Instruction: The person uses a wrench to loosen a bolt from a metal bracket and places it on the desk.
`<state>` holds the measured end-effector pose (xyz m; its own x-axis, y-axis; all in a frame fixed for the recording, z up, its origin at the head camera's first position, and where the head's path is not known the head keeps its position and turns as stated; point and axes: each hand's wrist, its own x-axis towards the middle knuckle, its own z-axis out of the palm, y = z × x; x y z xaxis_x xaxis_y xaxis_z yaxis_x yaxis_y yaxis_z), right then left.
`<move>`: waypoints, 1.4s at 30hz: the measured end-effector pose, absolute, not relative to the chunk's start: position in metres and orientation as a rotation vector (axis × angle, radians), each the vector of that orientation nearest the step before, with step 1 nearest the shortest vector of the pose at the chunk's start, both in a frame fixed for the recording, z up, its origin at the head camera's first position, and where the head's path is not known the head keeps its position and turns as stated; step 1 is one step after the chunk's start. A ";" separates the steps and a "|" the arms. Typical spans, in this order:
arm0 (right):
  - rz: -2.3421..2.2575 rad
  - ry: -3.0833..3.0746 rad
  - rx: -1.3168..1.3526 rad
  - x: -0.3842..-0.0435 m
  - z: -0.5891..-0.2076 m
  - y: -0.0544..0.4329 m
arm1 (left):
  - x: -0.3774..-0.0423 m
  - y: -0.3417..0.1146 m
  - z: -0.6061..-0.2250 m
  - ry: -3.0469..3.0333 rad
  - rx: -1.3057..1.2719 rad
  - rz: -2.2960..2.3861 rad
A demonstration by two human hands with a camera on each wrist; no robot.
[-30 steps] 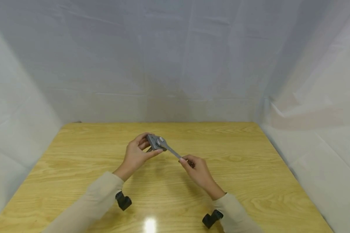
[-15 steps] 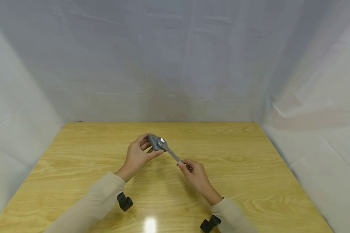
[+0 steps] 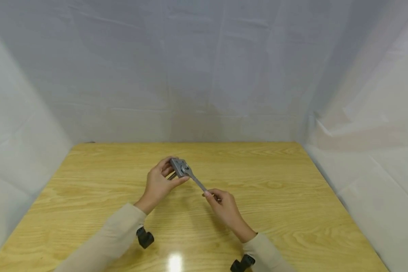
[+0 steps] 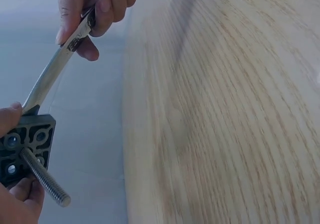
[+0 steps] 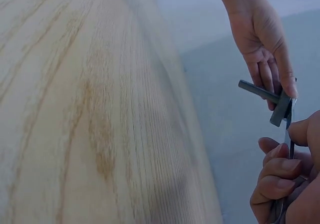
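- Running in from the bottom edge, a beige left sleeve (image 3: 103,240) is cut off by the frame; a black wrist-mounted device (image 3: 144,238) sits at its cuff.
- The left hand (image 3: 156,185) is clamped on the plate's edges, thumb on the near side, fingers on the far side; some fingers are partly hidden behind it.
- A silver threaded metal rod (image 4: 46,177) juts from the back of the plate; its long axis slants down and left in the head view, and down and right in the left wrist view.
- The dark grey square plate with round holes (image 3: 176,167) is held tilted above the wooden table (image 3: 275,181), a little left of the middle; the left wrist view cuts off its left part.
- A long, flat silver metal wrench (image 3: 198,183) has its head against the plate's face and its handle slanting down and right. Dark markings on the handle are unreadable; whether the head is ringed or open-ended is hard to make out.
- The right hand (image 3: 226,207) pinches the handle, thumb on top and fingers curled below, hiding its end in the head view.
- A beige right sleeve (image 3: 266,253) and another black device (image 3: 243,263) meet the bottom edge.
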<state>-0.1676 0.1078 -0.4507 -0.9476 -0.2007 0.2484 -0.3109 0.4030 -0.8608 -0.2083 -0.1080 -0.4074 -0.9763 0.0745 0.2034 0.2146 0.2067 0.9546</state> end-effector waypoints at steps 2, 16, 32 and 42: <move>1.591 -2.542 0.458 -0.167 -0.451 0.108 | -0.208 -0.108 -0.409 -2.362 -0.297 -1.872; 1.577 -2.521 0.467 -0.167 -0.453 0.108 | -0.207 -0.106 -0.404 -2.517 -0.428 -1.446; 1.583 -2.508 0.427 -0.167 -0.451 0.113 | -0.209 -0.110 -0.397 -2.521 -0.555 -1.490; 1.633 -2.542 0.665 -0.194 -0.453 0.141 | -0.214 -0.123 -0.392 -2.533 -0.739 -1.857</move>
